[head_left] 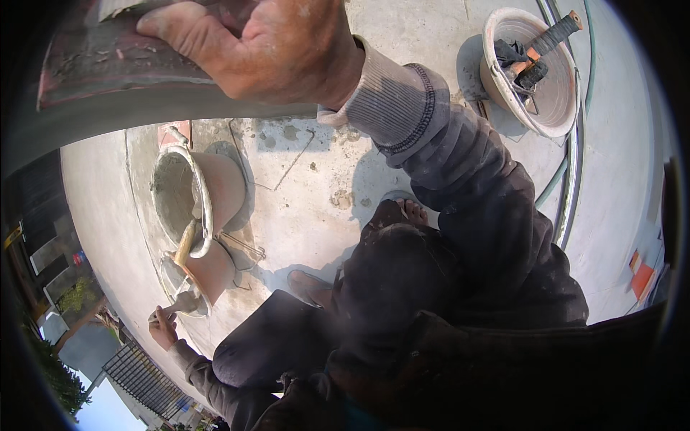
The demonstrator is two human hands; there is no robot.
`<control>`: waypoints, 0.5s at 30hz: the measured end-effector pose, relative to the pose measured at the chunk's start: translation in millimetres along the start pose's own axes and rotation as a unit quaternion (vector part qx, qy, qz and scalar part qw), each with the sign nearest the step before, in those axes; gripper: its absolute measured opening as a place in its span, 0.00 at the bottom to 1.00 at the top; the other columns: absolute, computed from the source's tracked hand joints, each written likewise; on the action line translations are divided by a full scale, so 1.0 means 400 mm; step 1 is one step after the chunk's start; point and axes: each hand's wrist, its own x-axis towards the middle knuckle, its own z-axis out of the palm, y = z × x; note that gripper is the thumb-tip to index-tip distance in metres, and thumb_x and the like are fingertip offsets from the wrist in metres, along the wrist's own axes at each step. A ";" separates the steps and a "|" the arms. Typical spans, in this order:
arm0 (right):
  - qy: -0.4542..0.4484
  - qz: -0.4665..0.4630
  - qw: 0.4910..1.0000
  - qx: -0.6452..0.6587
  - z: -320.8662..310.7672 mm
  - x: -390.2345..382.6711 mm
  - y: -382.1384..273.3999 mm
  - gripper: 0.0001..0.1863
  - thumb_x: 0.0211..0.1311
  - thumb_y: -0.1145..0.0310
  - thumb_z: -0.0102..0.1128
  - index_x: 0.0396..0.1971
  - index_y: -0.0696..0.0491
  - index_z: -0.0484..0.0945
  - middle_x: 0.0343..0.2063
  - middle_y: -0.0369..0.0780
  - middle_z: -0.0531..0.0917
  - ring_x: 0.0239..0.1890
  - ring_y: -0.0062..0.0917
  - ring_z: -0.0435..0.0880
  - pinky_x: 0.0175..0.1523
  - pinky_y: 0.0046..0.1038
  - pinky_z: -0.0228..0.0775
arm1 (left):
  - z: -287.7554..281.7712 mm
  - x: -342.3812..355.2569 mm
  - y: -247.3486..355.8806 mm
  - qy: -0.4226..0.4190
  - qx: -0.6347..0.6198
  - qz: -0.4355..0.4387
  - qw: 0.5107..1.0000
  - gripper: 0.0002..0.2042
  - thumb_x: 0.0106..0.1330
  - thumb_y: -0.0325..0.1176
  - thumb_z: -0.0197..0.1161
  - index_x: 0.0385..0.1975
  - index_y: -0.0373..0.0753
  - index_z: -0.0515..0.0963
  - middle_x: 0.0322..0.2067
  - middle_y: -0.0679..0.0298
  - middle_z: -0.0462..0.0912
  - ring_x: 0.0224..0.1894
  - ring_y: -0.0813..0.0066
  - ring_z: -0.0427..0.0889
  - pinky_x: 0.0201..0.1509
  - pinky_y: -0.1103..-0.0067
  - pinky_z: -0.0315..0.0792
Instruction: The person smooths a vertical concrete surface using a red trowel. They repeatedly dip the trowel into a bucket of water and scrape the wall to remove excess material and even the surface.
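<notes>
My right hand (251,50) is high in the view, fingers curled over a dark, red-edged board (93,65) with grey crust on it. My left hand (163,327) grips a grey trowel (182,305) at the rim of a smaller bucket (221,276) low on the left. Just above it stands a larger bucket (226,183), smeared inside with grey mortar. A pale wooden handle (187,238) leans at its near rim. Whether the trowel touches anything inside the smaller bucket, I cannot tell.
A pale basin (560,111) at the upper right holds tape-wrapped tools (539,47). A metal rail (572,183) and green hose run down the right side. Bent wires (273,187) lie on the concrete floor (302,223) near my feet. Far left are a metal grille (144,377) and foliage.
</notes>
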 end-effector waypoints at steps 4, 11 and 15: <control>-0.129 0.236 0.962 -0.052 -0.137 -0.390 0.084 0.22 0.64 0.68 0.66 0.56 0.55 0.75 0.50 0.45 0.78 0.49 0.33 0.81 0.51 0.30 0.76 | 0.029 -0.035 0.060 -0.006 -0.012 0.024 1.000 0.18 0.69 0.49 0.64 0.38 0.36 0.78 0.29 0.61 0.85 0.28 0.73 0.86 0.24 0.82 0.71; 0.084 -0.025 0.996 0.009 0.060 0.123 -0.037 0.17 0.56 0.63 0.71 0.44 0.53 0.81 0.35 0.40 0.84 0.37 0.32 0.85 0.42 0.30 0.80 | 0.005 -0.010 0.017 -0.002 -0.022 0.036 0.999 0.18 0.69 0.48 0.65 0.41 0.37 0.78 0.30 0.60 0.86 0.29 0.69 0.88 0.22 0.81 0.71; 0.035 0.004 0.999 0.001 0.014 0.062 -0.036 0.17 0.58 0.64 0.69 0.44 0.54 0.80 0.38 0.41 0.83 0.38 0.33 0.84 0.42 0.32 0.80 | 0.035 0.004 0.031 0.000 -0.025 0.053 0.998 0.17 0.69 0.47 0.64 0.37 0.36 0.77 0.28 0.59 0.85 0.27 0.70 0.87 0.22 0.81 0.71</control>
